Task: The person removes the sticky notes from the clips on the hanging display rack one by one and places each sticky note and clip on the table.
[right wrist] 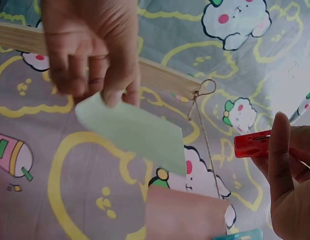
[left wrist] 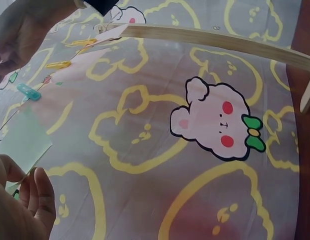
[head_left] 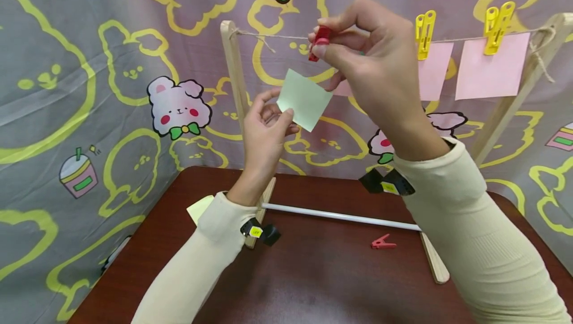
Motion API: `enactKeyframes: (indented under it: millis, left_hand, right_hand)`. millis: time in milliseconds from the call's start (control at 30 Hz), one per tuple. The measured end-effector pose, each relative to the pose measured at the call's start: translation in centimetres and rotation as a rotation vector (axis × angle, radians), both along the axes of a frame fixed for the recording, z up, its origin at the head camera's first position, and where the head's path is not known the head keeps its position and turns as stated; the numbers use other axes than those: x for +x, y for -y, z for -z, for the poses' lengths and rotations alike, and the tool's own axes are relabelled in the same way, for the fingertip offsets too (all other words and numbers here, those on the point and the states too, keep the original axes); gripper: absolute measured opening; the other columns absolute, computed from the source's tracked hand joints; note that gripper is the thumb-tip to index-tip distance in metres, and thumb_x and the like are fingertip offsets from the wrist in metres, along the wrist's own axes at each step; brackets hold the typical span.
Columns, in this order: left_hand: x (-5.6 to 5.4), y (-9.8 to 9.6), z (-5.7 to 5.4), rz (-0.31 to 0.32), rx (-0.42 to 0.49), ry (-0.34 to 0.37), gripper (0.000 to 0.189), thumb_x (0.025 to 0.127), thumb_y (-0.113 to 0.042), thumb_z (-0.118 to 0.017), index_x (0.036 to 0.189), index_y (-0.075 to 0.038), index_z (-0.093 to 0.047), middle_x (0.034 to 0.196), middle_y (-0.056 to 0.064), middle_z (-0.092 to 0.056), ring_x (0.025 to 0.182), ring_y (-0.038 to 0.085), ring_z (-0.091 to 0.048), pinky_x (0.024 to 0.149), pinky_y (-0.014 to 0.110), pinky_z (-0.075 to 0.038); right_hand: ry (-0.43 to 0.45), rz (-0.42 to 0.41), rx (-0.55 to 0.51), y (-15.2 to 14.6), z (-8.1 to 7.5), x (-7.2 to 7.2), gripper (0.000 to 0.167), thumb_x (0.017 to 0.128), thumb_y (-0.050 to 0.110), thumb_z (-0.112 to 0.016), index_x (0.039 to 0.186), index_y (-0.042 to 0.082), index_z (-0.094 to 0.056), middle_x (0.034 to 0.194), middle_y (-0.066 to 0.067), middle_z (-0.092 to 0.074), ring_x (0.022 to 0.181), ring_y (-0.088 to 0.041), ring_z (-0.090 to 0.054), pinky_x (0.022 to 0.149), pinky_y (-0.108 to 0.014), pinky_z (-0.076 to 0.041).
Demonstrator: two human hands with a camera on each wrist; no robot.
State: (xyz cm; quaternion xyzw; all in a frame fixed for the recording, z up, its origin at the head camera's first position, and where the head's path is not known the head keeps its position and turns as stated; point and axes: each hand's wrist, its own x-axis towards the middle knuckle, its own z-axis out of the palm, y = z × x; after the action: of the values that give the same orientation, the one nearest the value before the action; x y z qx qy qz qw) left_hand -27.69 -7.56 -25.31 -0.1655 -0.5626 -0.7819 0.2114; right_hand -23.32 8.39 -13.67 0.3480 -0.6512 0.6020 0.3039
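Note:
My left hand (head_left: 267, 127) pinches a pale green sticky note (head_left: 307, 99) by its lower left edge, thumb in front. The note is tilted and sits just below the string (head_left: 286, 36). Higher up and to the right, my right hand (head_left: 382, 60) holds a red clothespin (head_left: 320, 44) between thumb and fingers, level with the string in the head view. Behind that hand, a pink note (right wrist: 187, 212) hangs by a teal clothespin (left wrist: 28, 92), mostly hidden in the head view. Two more pink notes (head_left: 491, 67) hang at right under yellow clothespins (head_left: 498, 29).
Wooden posts (head_left: 233, 60) hold up the string, with a white rod (head_left: 340, 215) joining their feet. On the brown table (head_left: 313, 274) lie another red clothespin (head_left: 382, 242) and some pale yellow notes (head_left: 199, 208), partly behind the left sleeve. A patterned curtain (head_left: 112, 115) hangs behind.

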Motion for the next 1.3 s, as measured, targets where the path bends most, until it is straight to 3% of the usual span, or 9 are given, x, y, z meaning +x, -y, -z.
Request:
enactKeyframes:
  millis: [167,333,533,767,1100,1300]
  left_hand:
    - [0.8,0.9,1.1,-0.003,-0.042,-0.006,0.042,0.093,0.011,-0.062,0.134,-0.002,-0.06,0.091,0.005,-0.064,0.07,0.012,-0.067,0.065,0.024,-0.062]
    - [1.7,1.9,2.2,-0.014,-0.069,-0.008,0.043,0.093,0.011,-0.063,0.134,-0.004,-0.061,0.094,0.007,-0.064,0.076,0.013,-0.07,0.067,0.027,-0.064]
    - [3.0,2.9,3.1,-0.027,-0.108,-0.018,0.042,0.094,0.011,-0.063,0.133,-0.004,-0.062,0.097,0.011,-0.066,0.084,0.016,-0.072,0.073,0.035,-0.067]
    - [4.0,4.0,4.1,-0.073,-0.151,0.015,0.043,0.093,0.012,-0.063,0.133,-0.003,-0.063,0.092,0.004,-0.065,0.084,0.015,-0.07,0.072,0.027,-0.065]
    - [4.8,6.8,6.1,-0.157,-0.207,0.034,0.042,0.093,0.011,-0.065,0.132,-0.003,-0.067,0.091,0.007,-0.066,0.076,0.012,-0.066,0.065,0.022,-0.06]
    - [5.2,8.9,7.3,-0.2,-0.222,0.096,0.042,0.094,0.011,-0.065,0.134,-0.003,-0.066,0.092,0.005,-0.064,0.079,0.013,-0.067,0.067,0.023,-0.063]
  right_hand:
    - [-0.019,0.024,0.025,-0.9,1.3,0.1,0.016,0.091,-0.006,-0.075,0.106,-0.006,-0.073,0.1,-0.015,-0.074,0.075,-0.021,-0.077,0.055,-0.029,-0.06]
    - [-0.052,0.044,0.037,-1.8,2.3,0.0,0.02,0.089,-0.011,-0.075,0.109,-0.008,-0.072,0.095,-0.013,-0.077,0.069,-0.019,-0.076,0.063,-0.029,-0.064]
    - [0.009,0.129,0.09,-3.0,3.5,0.6,0.025,0.087,-0.011,-0.076,0.112,-0.006,-0.073,0.095,-0.008,-0.077,0.083,-0.019,-0.076,0.074,-0.026,-0.065]
    - [0.067,0.245,0.213,-4.7,5.1,1.8,0.029,0.09,-0.003,-0.078,0.118,-0.005,-0.072,0.097,0.005,-0.076,0.091,-0.014,-0.073,0.088,-0.017,-0.061]
    - [0.153,0.256,0.351,-7.6,8.0,2.4,0.03,0.089,-0.004,-0.079,0.117,-0.001,-0.072,0.101,0.007,-0.073,0.088,-0.005,-0.074,0.083,-0.013,-0.06]
    - [0.206,0.285,0.403,-9.4,9.9,2.7,0.03,0.09,-0.004,-0.078,0.118,0.001,-0.07,0.104,0.005,-0.07,0.089,0.001,-0.074,0.077,-0.011,-0.06]
